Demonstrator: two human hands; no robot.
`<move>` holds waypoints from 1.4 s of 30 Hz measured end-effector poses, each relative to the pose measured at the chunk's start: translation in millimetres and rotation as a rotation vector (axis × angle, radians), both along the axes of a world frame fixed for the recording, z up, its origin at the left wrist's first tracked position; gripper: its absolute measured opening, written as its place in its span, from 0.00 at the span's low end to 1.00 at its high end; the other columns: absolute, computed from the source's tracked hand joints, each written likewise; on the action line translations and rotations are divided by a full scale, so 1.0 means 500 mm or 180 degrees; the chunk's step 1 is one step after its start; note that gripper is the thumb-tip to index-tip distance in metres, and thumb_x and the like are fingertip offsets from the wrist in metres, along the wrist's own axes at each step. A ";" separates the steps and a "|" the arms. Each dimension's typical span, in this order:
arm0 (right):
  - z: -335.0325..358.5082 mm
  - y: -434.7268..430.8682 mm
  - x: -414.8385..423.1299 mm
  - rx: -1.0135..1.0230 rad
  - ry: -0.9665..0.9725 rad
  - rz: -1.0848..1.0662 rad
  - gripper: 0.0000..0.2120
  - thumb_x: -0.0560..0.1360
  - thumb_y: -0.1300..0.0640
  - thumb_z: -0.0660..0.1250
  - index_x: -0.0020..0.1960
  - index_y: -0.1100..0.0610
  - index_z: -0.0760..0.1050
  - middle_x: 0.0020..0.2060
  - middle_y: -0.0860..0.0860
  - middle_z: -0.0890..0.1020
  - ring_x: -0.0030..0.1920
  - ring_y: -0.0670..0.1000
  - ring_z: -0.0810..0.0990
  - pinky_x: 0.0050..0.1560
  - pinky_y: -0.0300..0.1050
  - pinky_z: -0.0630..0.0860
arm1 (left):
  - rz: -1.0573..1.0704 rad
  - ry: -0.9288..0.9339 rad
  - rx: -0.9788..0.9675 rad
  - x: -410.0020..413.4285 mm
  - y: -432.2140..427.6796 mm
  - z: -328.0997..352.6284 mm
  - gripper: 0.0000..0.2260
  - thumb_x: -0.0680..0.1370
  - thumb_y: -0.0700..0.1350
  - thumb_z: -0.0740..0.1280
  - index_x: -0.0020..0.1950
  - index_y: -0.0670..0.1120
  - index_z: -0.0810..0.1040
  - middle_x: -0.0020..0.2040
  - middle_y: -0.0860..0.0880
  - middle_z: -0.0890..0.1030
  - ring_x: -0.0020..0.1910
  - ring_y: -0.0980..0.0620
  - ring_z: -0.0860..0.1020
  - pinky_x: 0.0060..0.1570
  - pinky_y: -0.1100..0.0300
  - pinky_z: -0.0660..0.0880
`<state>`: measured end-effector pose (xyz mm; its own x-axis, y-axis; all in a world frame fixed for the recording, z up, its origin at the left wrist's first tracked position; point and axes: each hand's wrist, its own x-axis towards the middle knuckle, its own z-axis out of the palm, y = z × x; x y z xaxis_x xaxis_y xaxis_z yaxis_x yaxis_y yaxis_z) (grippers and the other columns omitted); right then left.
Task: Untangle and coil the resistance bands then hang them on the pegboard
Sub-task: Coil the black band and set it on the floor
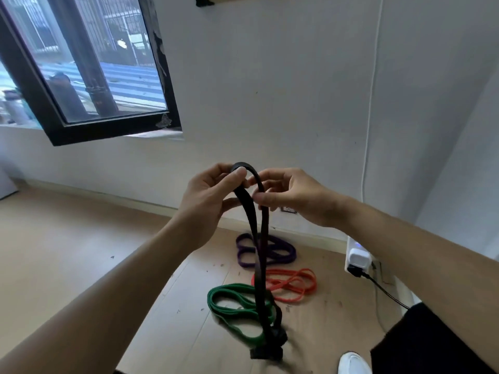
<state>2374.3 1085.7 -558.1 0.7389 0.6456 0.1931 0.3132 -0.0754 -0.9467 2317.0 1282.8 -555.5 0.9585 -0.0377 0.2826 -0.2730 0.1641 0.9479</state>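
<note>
From the head view, two bare hands are up in front of a white wall [270, 90]. They hold a black band [258, 238] by its top bend. The left hand [208, 195] has its fingers curled tight, with the thumb pressed flat on the band near the top of the loop. The right hand [291, 195] pinches the other side of the loop between thumb and fingers. Its other fingers are bent in, not spread wide.

The black band hangs straight down from the hands to the floor [81, 252]. Its low end sits in a dark, blurry bunch, and how it is folded there is hard to tell.

Three more bands lie on the floor. The purple band [280, 252] is nearest the wall. The red band [297, 284] is just in front of it. The green band [229, 306] is closest. The black band hides a part of each one.

A white plug box [357, 257] sits by the wall on the right. A window [81, 63] is on the left. A white shoe [353, 364] is cut off at the bottom edge. A dark thing at the very top is cut off too.
</note>
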 end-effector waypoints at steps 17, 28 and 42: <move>-0.027 0.034 -0.020 -0.1120 -0.0719 -0.0456 0.08 0.75 0.53 0.74 0.46 0.58 0.84 0.39 0.50 0.87 0.41 0.47 0.85 0.45 0.45 0.80 | 0.0345 -0.0001 -0.0210 -0.030 -0.010 0.002 0.07 0.72 0.46 0.74 0.48 0.47 0.82 0.40 0.52 0.81 0.42 0.56 0.79 0.44 0.60 0.77; -0.047 -0.018 0.004 -0.1835 -0.0355 0.0343 0.02 0.74 0.65 0.71 0.45 0.65 0.80 0.36 0.55 0.84 0.39 0.51 0.83 0.46 0.46 0.80 | 0.0388 0.0120 -0.0429 -0.028 0.048 0.001 0.04 0.77 0.46 0.69 0.49 0.47 0.80 0.42 0.51 0.82 0.47 0.53 0.81 0.50 0.57 0.79; -0.012 -0.111 -0.013 -0.1350 -0.0527 -0.0237 0.13 0.80 0.53 0.69 0.52 0.64 0.78 0.38 0.63 0.74 0.35 0.55 0.76 0.41 0.59 0.76 | -0.0385 0.1245 0.2111 -0.053 0.174 -0.085 0.22 0.65 0.51 0.81 0.52 0.40 0.82 0.52 0.44 0.86 0.57 0.41 0.82 0.57 0.48 0.81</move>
<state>2367.8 1030.0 -564.0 0.7676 0.6394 0.0428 0.4368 -0.4733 -0.7650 2290.4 1369.6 -597.8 0.9624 -0.1912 -0.1931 0.0850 -0.4633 0.8821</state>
